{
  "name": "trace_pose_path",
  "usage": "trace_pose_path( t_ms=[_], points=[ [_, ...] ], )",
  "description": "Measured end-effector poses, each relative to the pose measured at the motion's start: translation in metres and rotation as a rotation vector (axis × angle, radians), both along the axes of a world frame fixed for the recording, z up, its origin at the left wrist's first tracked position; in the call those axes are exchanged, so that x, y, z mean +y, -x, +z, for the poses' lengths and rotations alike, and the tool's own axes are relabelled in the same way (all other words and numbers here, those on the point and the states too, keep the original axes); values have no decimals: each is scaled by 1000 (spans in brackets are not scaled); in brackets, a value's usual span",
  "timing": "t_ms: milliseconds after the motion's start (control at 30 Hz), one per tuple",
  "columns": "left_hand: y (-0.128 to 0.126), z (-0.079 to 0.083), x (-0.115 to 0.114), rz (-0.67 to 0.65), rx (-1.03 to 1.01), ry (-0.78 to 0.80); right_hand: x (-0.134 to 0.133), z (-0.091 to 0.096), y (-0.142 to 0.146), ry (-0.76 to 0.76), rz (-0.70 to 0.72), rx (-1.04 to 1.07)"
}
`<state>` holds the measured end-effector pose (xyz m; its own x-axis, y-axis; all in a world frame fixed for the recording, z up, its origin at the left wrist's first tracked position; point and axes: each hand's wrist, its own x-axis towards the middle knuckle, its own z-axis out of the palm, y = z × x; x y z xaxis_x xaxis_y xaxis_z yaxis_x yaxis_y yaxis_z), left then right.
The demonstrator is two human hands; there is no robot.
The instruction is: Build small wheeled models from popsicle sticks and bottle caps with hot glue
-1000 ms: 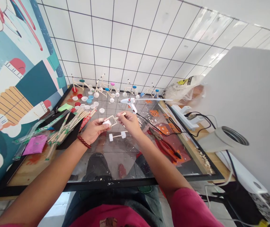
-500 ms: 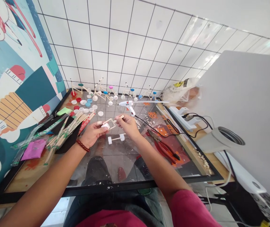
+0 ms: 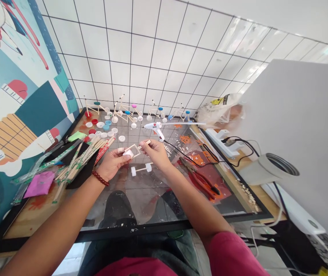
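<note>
My left hand (image 3: 112,161) is closed on a white bottle cap (image 3: 128,153) that has a small frame of thin wooden sticks (image 3: 135,154) joined to it. Between the thumb and fingers of my right hand (image 3: 154,151) is a short wooden stick (image 3: 144,145), its tip against or very near the frame's right side; I cannot tell whether they touch. Below both hands, a stick axle with white caps at its ends (image 3: 141,169) lies on the glass tabletop. Just beyond my right hand rests a white glue gun (image 3: 156,129) with a clear glue stick in its back.
Several small stick-and-cap models (image 3: 123,113) stand along the back edge, with loose bottle caps (image 3: 106,127) before them. Packaged chopsticks (image 3: 79,159) lie left. Red-handled pliers (image 3: 201,182) and the glue gun's black cord lie right, near a power strip (image 3: 223,142).
Both hands keep nearly the same pose, holding the frame and the stick. The view has shifted very slightly.
</note>
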<state>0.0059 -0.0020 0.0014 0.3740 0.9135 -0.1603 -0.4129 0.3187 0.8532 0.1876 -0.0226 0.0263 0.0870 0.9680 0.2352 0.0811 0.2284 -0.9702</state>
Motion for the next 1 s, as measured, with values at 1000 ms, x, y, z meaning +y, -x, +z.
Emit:
trace_pose_path(
  t_ms=[1000],
  points=[
    [3,-3,2,-6,19,-28,-2,1,4,-29,-6,-15]
  ],
)
